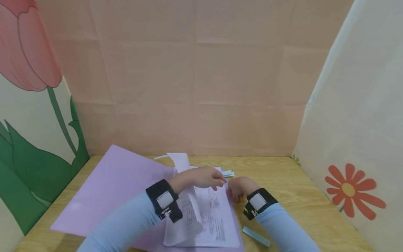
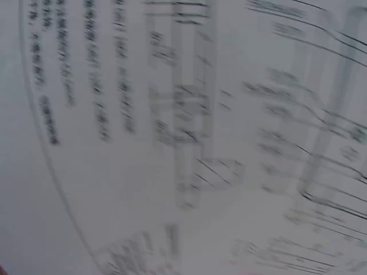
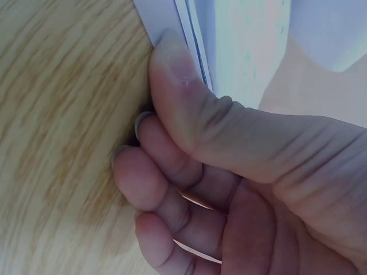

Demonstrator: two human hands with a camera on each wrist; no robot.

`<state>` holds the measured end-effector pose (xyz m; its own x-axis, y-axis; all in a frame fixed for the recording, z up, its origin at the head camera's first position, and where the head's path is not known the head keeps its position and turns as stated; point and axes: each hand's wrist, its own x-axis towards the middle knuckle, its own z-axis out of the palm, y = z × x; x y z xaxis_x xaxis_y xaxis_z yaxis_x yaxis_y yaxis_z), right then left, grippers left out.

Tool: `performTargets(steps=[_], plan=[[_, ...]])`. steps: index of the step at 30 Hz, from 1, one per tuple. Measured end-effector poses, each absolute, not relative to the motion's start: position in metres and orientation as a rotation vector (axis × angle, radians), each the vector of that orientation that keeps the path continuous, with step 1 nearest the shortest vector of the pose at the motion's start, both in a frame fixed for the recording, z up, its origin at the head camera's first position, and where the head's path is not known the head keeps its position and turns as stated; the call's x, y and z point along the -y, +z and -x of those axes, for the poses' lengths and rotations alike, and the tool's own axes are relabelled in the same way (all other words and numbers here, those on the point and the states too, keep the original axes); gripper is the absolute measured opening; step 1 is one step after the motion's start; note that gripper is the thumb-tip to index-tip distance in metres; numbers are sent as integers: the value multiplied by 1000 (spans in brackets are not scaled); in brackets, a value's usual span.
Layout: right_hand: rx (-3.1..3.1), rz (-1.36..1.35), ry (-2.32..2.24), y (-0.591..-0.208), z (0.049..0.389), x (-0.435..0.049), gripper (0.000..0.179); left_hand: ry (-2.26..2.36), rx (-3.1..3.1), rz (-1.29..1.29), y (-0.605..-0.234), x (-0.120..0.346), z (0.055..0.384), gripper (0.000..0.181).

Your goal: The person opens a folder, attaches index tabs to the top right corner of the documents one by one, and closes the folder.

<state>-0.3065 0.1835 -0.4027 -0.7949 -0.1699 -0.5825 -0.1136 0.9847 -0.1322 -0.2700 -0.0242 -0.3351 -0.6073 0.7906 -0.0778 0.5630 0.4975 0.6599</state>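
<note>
A purple folder (image 1: pixel 116 182) lies spread on the table, with a stack of printed white sheets (image 1: pixel 217 220) on its right part. One sheet (image 1: pixel 180 161) bends up and curls leftward under the left wrist. My left hand (image 1: pixel 206 177) is over the stack's upper right, its fingers loosely bent; its fingertips show nothing clearly held. Printed text and drawings fill the left wrist view. At the right edge, my right hand (image 1: pixel 240 187) has its thumb (image 3: pixel 180 86) on the folder's edge and the paper edges. Its other fingers are curled beside them, close to the wood.
A pale green strip (image 1: pixel 256 237) lies on the wooden table (image 1: pixel 283 196) by the right forearm. More small pale strips (image 1: pixel 228 174) sit beyond the hands. A plain wall (image 1: pixel 195 87) stands behind, with flower-printed panels at both sides.
</note>
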Motion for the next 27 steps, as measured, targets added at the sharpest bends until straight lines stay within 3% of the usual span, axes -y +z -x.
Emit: performTargets(steps=[10, 14, 20, 27], plan=[[-2530, 211, -53, -400, 304, -183, 13, 1504, -2240, -1226, -257, 73, 254, 31], [-2532, 212, -73, -399, 302, -182, 14, 1640, -2287, -1197, -245, 104, 254, 28], [-2535, 203, -101, -396, 297, -183, 13, 1449, -2595, -1039, -268, 137, 264, 24], [-2552, 180, -104, -392, 293, -185, 12, 889, -2846, -829, -334, 139, 279, 9]])
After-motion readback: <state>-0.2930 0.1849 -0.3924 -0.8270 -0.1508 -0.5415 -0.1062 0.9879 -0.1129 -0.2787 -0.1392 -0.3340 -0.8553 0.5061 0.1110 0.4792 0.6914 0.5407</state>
